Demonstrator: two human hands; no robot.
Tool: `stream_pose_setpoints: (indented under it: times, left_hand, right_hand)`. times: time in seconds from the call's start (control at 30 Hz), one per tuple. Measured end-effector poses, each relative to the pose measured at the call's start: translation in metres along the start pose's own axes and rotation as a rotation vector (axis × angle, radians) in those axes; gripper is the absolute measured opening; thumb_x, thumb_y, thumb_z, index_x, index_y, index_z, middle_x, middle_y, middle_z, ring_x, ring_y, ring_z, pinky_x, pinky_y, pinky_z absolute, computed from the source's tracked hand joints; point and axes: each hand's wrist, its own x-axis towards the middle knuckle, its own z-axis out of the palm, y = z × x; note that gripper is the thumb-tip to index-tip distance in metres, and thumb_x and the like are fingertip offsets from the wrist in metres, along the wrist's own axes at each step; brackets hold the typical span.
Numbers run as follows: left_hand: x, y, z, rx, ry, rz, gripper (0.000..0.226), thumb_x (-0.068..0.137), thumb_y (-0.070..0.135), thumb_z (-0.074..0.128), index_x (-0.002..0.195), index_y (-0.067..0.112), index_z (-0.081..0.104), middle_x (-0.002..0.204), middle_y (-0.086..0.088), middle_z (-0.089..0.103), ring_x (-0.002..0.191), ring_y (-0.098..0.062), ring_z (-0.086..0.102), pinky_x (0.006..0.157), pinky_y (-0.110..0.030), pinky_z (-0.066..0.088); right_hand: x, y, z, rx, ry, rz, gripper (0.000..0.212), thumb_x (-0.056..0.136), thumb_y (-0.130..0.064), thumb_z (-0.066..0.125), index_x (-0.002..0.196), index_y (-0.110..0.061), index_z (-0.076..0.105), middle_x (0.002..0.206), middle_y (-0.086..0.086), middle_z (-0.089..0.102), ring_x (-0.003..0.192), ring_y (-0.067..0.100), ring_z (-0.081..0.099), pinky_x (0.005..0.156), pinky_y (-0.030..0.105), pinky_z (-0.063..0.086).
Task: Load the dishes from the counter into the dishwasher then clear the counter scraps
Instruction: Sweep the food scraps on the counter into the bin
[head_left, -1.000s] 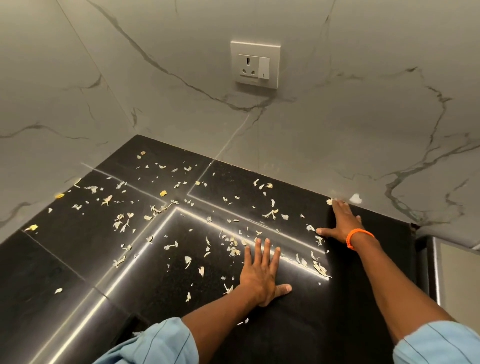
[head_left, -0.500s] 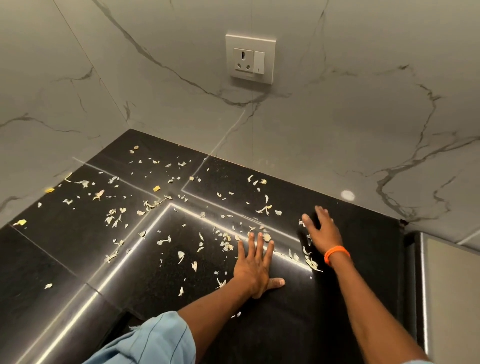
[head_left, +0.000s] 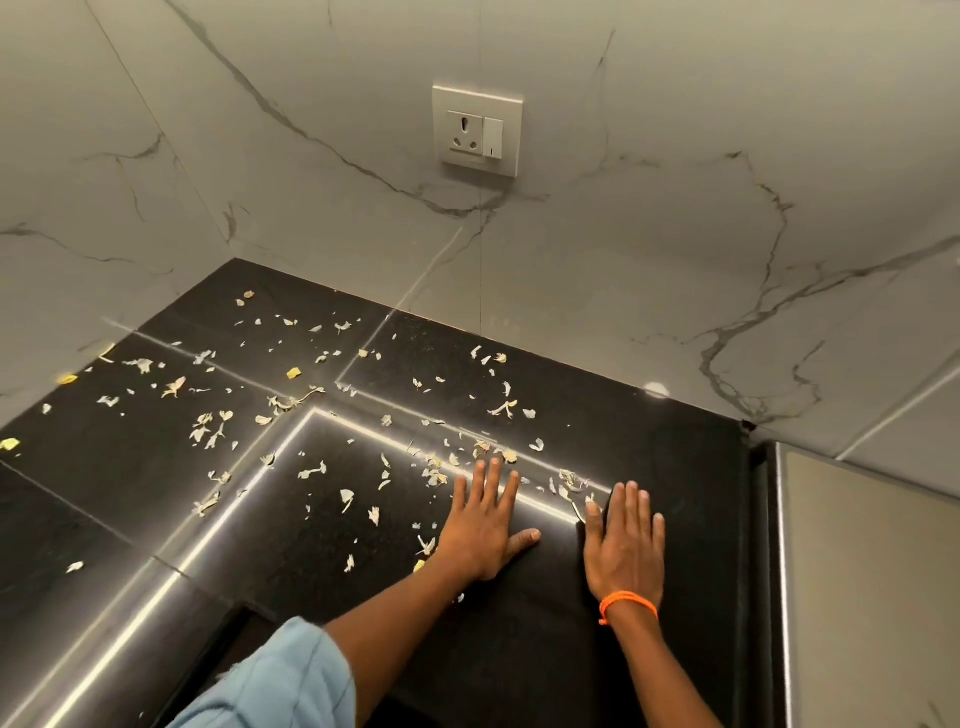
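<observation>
- Wall (head_left: 649, 249): pale marble-look panels with grey veining, meeting in a corner behind the desk.
- Desk (head_left: 649, 467): black polished stone, set into that corner; bright light streaks reflect across it.
- Steel-grey appliance top (head_left: 857, 571): just beside the desk's right edge.
- Left hand (head_left: 485, 525): flat on the desk, palm down, fingers straight and slightly spread, pointing toward the wall; grasping nothing.
- Right hand (head_left: 623, 545): flat on the desk near the left hand, fingers straight and together, pointing toward the wall; grasping nothing. One orange wristband (head_left: 627, 605) on its wrist.
- Sleeve (head_left: 280, 680): light blue, on the left arm.
- Socket plate (head_left: 478, 130): one, on the wall, with one outlet and one switch.
- Scraps (head_left: 218, 426): pale peel flakes, too many to count, scattered over the left and middle of the desk; no shared direction. Some lie touching both hands' fingertips.
</observation>
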Motion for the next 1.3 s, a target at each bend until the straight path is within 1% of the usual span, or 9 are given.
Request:
stream_pose_setpoints:
  times: [0.2,0.37,0.5,0.57,0.63,0.8,0.97,1.17,1.3]
  left_hand:
    - [-0.084,-0.003,0.037,-0.104,0.226,0.058,0.079,0.104,0.065,0.024,0.161,0.012,0.017,0.17,-0.01,0.003,0.157,-0.024,-0.004,0.122,-0.046,0.005]
    - [-0.136,-0.017,0.058,-0.026,0.144,0.314,0.076,0.104,0.067,0.023,0.163,0.022,0.007,0.17,0.003,-0.006,0.156,-0.015,-0.012,0.123,-0.042,-0.003]
    - [-0.12,-0.039,0.055,0.02,0.099,0.375,0.073,0.103,0.068,0.021,0.163,0.028,0.008,0.17,0.008,0.0,0.156,-0.012,-0.013,0.124,-0.04,-0.003]
    - [-0.104,-0.058,0.049,0.048,0.107,0.365,0.073,0.103,0.069,0.02,0.163,0.03,0.007,0.17,0.01,0.0,0.155,-0.011,-0.013,0.125,-0.04,-0.002]
    - [-0.09,-0.08,0.04,0.05,0.121,0.312,0.073,0.103,0.069,0.019,0.163,0.03,0.005,0.169,0.011,-0.002,0.155,-0.009,-0.015,0.125,-0.04,-0.002]
    - [-0.077,-0.122,0.035,-0.019,0.187,-0.032,0.076,0.102,0.07,0.012,0.163,0.026,0.003,0.17,0.007,-0.001,0.154,-0.01,-0.018,0.126,-0.04,-0.003]
    - [-0.103,-0.097,0.049,-0.098,0.254,-0.108,0.077,0.104,0.066,0.016,0.162,0.018,0.0,0.169,0.002,-0.01,0.155,-0.015,-0.018,0.126,-0.042,-0.003]
    - [-0.137,-0.068,0.064,-0.09,0.203,0.106,0.075,0.104,0.067,0.019,0.163,0.024,0.005,0.17,0.007,-0.004,0.155,-0.011,-0.015,0.125,-0.039,-0.003]
    - [-0.135,-0.113,0.058,-0.026,0.19,0.065,0.076,0.102,0.071,0.019,0.163,0.027,0.008,0.17,0.009,0.001,0.156,-0.012,-0.012,0.125,-0.041,0.001]
  right_hand:
    - [0.004,-0.038,0.007,-0.029,-0.013,0.037,0.079,0.1,-0.06,-0.001,0.157,-0.009,0.018,0.165,0.009,0.017,0.154,0.024,0.008,0.125,0.046,0.009]
    - [0.01,-0.09,0.02,0.091,-0.152,-0.126,0.079,0.097,-0.062,-0.004,0.158,-0.015,0.016,0.166,0.003,0.01,0.154,0.018,0.003,0.125,0.041,0.0]
    - [0.008,-0.118,0.001,0.63,-0.443,-0.207,0.062,0.104,-0.055,0.02,0.157,-0.024,0.023,0.164,-0.006,0.016,0.149,0.003,0.009,0.124,0.029,0.005]
    - [0.005,-0.11,-0.01,0.822,-0.358,-0.094,0.058,0.104,-0.049,0.032,0.156,-0.021,0.029,0.163,-0.006,0.021,0.148,0.003,0.016,0.119,0.021,0.012]
    - [0.003,-0.083,-0.012,0.725,-0.19,0.011,0.059,0.105,-0.046,0.034,0.155,-0.016,0.03,0.163,-0.001,0.021,0.15,0.008,0.015,0.119,0.02,0.009]
    - [-0.021,0.009,-0.002,0.155,0.132,0.151,0.069,0.102,-0.051,0.024,0.151,-0.003,0.035,0.16,0.016,0.03,0.15,0.03,0.022,0.121,0.051,0.018]
    - [-0.043,-0.019,0.003,-0.042,0.04,0.253,0.076,0.102,-0.056,0.013,0.154,-0.002,0.023,0.162,0.016,0.024,0.151,0.03,0.018,0.122,0.052,0.015]
    - [-0.036,-0.12,0.027,0.117,-0.187,-0.185,0.081,0.097,-0.067,0.015,0.158,-0.013,0.02,0.165,0.005,0.014,0.154,0.017,0.003,0.124,0.035,-0.002]
    - [-0.027,-0.148,0.022,0.449,-0.354,-0.401,0.071,0.099,-0.063,0.033,0.158,-0.025,0.02,0.166,-0.007,0.011,0.152,0.003,0.001,0.126,0.034,0.006]
